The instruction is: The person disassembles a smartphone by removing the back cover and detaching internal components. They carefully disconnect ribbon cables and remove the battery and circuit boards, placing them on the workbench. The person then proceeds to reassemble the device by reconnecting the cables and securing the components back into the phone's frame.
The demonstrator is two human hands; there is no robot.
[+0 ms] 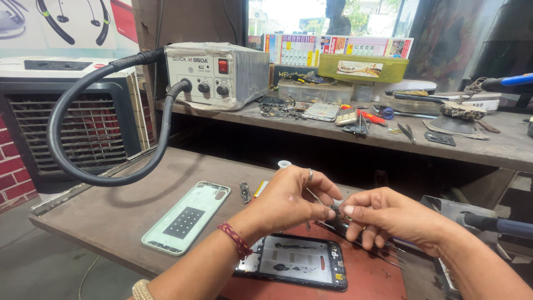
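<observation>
both hands pinch shut: left hand (pixel 291 200) grips tweezers (pixel 317 198) | right hand (pixel 383 215) pinches a tiny part (pixel 338 212), too small to identify | opened phone (pixel 294 265) below, partly hidden by the wrist

I see a brown workbench (pixel 111 205) w/ a red mat (pixel 377 280) at its near edge. On the mat: opened phone frame (pixel 294 268), dark, innards up. On bare bench, left of mat: pale green phone back cover (pixel 186 216), inner side up, lying diagonal. Just beyond it, a small dark circuit board (pixel 245 192) & a small white cap (pixel 284 164) farther back. Raised back shelf (pixel 499 145) carries a grey hot-air rework station (pixel 216 74) at its left end, its black hose (pixel 72 166) looping down over the bench; scattered phones, parts, tools & plastic boxes along the rest.
</observation>
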